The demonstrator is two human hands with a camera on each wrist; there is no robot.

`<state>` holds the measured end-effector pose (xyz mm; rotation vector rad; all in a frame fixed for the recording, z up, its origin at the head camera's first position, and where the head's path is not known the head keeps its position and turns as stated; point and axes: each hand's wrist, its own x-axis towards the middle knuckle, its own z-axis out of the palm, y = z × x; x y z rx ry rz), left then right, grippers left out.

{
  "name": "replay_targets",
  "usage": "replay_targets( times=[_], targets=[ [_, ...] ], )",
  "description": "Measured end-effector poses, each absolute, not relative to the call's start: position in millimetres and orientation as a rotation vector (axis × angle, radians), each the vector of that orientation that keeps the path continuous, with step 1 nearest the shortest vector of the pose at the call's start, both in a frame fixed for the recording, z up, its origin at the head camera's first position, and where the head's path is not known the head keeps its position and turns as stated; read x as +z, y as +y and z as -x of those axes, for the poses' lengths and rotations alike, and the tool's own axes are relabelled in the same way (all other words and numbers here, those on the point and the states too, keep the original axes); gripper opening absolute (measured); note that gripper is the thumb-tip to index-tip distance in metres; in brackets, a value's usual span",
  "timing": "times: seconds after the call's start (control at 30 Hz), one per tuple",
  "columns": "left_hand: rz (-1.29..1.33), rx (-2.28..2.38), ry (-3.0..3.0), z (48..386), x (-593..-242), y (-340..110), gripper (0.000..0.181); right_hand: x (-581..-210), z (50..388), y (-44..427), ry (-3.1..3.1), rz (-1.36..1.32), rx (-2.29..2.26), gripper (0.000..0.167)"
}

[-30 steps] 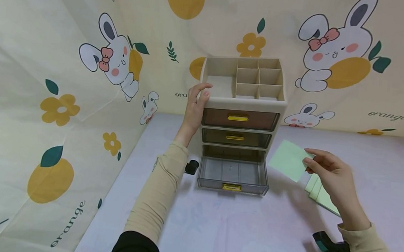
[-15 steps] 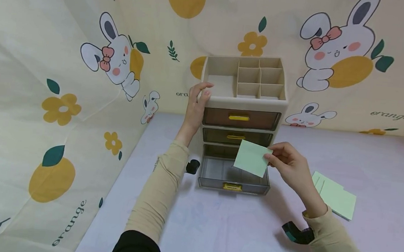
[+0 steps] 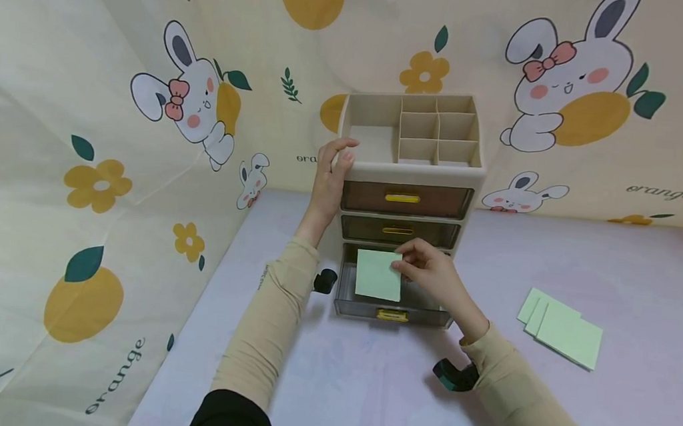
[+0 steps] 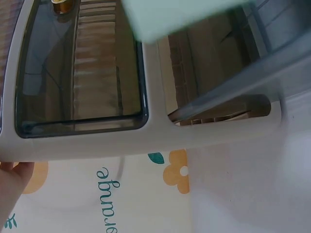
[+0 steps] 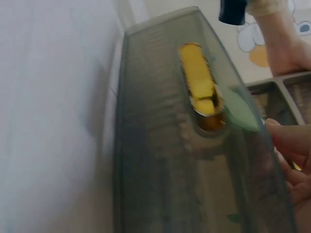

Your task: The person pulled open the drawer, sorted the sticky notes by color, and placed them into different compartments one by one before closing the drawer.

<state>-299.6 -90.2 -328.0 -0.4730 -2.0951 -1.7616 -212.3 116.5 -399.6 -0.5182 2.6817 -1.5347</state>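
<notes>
A pale green sticky note (image 3: 377, 275) hangs over the open bottom drawer (image 3: 364, 310) of a cream desk organizer (image 3: 417, 175). My right hand (image 3: 433, 272) pinches its right edge between thumb and fingers. My left hand (image 3: 327, 185) grips the organizer's upper left side, fingers over the rim. In the left wrist view, the blurred sticky note (image 4: 180, 17) crosses the top, and part of my left hand (image 4: 14, 182) shows at the organizer's side. The right wrist view shows my right hand (image 5: 294, 150) behind the clear drawer front (image 5: 160, 121), partly cut off by the frame.
Several green sticky notes (image 3: 569, 332) lie overlapped on the pale table (image 3: 363, 402), right of the organizer. Two closed drawers with yellow handles sit above the open one. Divided compartments (image 3: 420, 125) form the organizer's top. A patterned cloth (image 3: 91, 253) stands behind and left.
My right hand has carried the sticky note leftward from beside the organizer to over the open drawer. The note has turned to hang nearly square. My left hand has stayed in place.
</notes>
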Motion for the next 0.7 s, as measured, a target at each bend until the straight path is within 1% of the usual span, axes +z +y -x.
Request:
replay_targets(
  times=[0.2, 0.37, 0.57, 0.7],
  targets=[
    [0.475, -1.756, -2.086, 300, -329, -90, 0.041, -413, 221, 107, 2.651, 0.475, -1.410, 0.023],
    [0.471, -1.739, -2.087, 300, -329, -90, 0.042, -421, 224, 103, 2.579, 0.482, -1.351, 0.027],
    [0.474, -1.742, -2.081, 301, -329, -91, 0.041, -423, 225, 103, 2.543, 0.453, -1.253, 0.030],
    [0.478, -1.729, -2.093, 301, -329, -90, 0.041, -422, 226, 103, 2.520, 0.447, -1.198, 0.034]
  ],
)
